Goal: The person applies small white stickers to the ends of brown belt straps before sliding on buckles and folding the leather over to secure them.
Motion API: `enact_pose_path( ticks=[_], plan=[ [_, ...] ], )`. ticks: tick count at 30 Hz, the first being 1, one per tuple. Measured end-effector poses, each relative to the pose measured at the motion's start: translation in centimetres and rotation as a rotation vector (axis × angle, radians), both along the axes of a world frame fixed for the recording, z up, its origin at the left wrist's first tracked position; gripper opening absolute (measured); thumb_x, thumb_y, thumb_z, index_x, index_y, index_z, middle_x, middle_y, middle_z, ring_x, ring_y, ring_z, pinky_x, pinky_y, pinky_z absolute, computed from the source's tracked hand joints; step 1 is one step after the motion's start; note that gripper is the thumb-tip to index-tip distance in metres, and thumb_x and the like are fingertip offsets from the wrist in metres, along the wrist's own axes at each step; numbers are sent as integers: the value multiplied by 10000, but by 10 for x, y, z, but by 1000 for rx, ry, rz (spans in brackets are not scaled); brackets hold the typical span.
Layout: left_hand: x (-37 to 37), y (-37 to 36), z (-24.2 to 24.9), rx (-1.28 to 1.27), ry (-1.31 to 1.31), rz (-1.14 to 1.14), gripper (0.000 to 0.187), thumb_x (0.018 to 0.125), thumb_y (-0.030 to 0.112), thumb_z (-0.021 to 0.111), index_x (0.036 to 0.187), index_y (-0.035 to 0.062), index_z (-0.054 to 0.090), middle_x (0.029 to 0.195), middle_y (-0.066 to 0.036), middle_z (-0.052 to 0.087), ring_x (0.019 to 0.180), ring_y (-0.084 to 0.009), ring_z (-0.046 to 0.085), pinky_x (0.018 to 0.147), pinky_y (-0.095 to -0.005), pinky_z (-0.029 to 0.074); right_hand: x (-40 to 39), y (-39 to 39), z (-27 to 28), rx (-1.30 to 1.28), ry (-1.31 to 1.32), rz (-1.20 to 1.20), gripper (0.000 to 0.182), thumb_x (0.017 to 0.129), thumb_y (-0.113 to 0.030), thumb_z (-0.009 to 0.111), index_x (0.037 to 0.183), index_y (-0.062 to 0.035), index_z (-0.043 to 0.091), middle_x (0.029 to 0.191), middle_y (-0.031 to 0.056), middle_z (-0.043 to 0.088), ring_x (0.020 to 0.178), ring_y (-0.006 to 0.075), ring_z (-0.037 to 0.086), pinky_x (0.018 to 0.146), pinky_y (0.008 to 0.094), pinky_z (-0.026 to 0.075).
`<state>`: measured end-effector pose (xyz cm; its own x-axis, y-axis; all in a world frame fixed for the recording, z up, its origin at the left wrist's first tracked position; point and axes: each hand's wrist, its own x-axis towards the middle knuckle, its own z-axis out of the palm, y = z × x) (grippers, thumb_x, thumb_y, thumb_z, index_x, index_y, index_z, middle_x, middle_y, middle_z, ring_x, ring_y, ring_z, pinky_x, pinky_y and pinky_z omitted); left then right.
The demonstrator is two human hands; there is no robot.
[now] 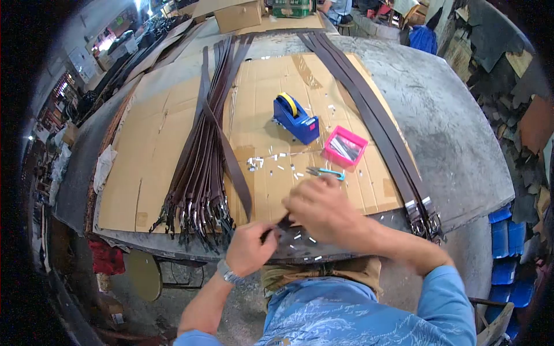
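My left hand (251, 248) is closed on a short dark strap-like piece (283, 221), probably part of a belt, at the table's near edge. Just right of it, my right hand (320, 210) is curled and slightly blurred, with its fingers by the far end of that piece; what it grips is hidden. One brown belt (234, 164) crosses the left bundle and ends just above my left hand. Beyond my right hand lie small thread snips (326, 173) with light-blue handles. A pink tray (346, 146) of thin strips and a blue tape dispenser (295, 119) with a yellow core stand farther back.
A thick bundle of brown belts (199, 167) lies at the left, buckles toward me. More belts (378, 121) run along the right side. Flat cardboard (156, 132) covers the grey table (444, 121). Small white bits are scattered about. A cardboard box (238, 17) sits at the back.
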<state>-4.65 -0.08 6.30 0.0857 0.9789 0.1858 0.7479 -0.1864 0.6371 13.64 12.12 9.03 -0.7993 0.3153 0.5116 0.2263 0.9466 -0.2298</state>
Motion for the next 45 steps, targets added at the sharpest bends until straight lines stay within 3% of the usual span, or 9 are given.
enact_pose_path(
  ticks=[3, 7, 10, 17, 25, 32, 38, 40, 45],
  plan=[
    [-15, -21, -15, -22, -702, 422, 214, 989, 137, 499, 882, -11, 610, 794, -74, 687, 720, -150, 684, 601, -289, 544, 8, 65, 2, -239, 150, -222, 159, 823, -92, 658, 977, -52, 657, 936, 85, 633, 879, 250, 616, 786, 376, 467],
    [-11, -31, -24, 264, -1163, 627, 164, 998, 150, 512, 1018, 0, 577, 899, -130, 689, 731, -219, 698, 643, -326, 570, -8, 143, -18, -493, 174, -475, 236, 880, -169, 648, 1077, -46, 693, 998, 133, 646, 942, 278, 626, 831, 358, 481],
    [-1, -37, -30, 232, -1280, 635, 175, 997, 159, 498, 998, -7, 553, 894, -148, 683, 744, -238, 702, 692, -352, 597, -27, 188, -46, -366, 144, -554, 248, 866, -258, 650, 1025, -84, 729, 1003, 165, 649, 957, 316, 640, 869, 394, 494],
    [3, -44, -39, 179, -1283, 594, 178, 999, 180, 515, 1018, 10, 567, 886, -120, 691, 708, -223, 700, 663, -344, 595, -51, 228, -47, -555, -150, -596, 287, 803, -282, 698, 978, -60, 745, 997, 189, 685, 961, 322, 650, 864, 393, 505],
    [6, -40, -37, 129, -1240, 561, 177, 996, 199, 533, 1017, 28, 572, 882, -111, 690, 699, -214, 697, 667, -352, 596, -43, 227, -56, -910, 184, -435, 285, 774, -225, 693, 909, 26, 708, 838, 145, 696, 807, 210, 654, 729, 339, 497],
    [10, -35, -37, 137, -1253, 540, 182, 997, 181, 522, 1007, 6, 575, 880, -122, 695, 714, -213, 700, 675, -342, 595, -30, 204, -60, -782, 217, -500, 259, 797, -215, 679, 889, 26, 700, 825, 121, 688, 788, 185, 640, 737, 334, 496],
    [18, -30, -32, 122, -1238, 536, 188, 996, 160, 512, 988, -14, 582, 874, -133, 697, 722, -213, 704, 678, -323, 588, -27, 191, -73, -993, 392, -507, 300, 829, -114, 667, 1093, -21, 558, 794, 85, 655, 766, 167, 603, 670, 330, 474],
    [20, -29, -31, 111, -1237, 537, 189, 996, 159, 512, 984, -15, 584, 872, -134, 697, 723, -213, 704, 681, -321, 587, -25, 184, -68, -506, 91, -763, 373, 831, -95, 662, 1156, -49, 484, 817, 119, 658, 780, 192, 620, 667, 355, 479],
    [20, -26, -19, 15, -1174, 540, 192, 987, 146, 527, 975, -33, 597, 862, -132, 694, 731, -211, 701, 679, -319, 584, -7, 107, -30, -730, 297, -379, 280, 879, -17, 610, 1113, -36, 457, 779, 88, 597, 773, 161, 615, 675, 318, 482]
  ],
)
